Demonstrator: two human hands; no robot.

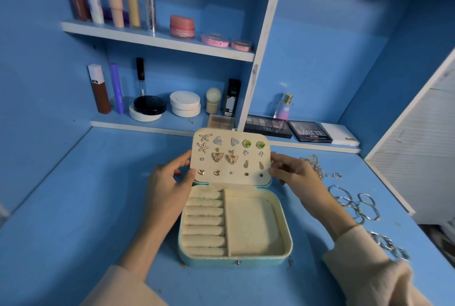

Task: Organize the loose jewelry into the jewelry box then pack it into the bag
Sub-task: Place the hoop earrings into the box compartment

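Cosmetics (182,27) on blue shelves (157,40)

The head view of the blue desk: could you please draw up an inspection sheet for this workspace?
Surface: blue desk, jewelry loose on its right side.
Job's things: jewelry box open, lid upright with earrings pinned in it; ring rolls and tray compartment bare; chains and bangles on the desk right of the box; no bag seen.
Clutter: eyeshadow palettes and a perfume bottle on the back ledge.
Grippers: left hand and right hand each pinch a side edge of the lid.
Cables: nothing seen.
Surroundings: blue walls, white shelves holding cosmetics.
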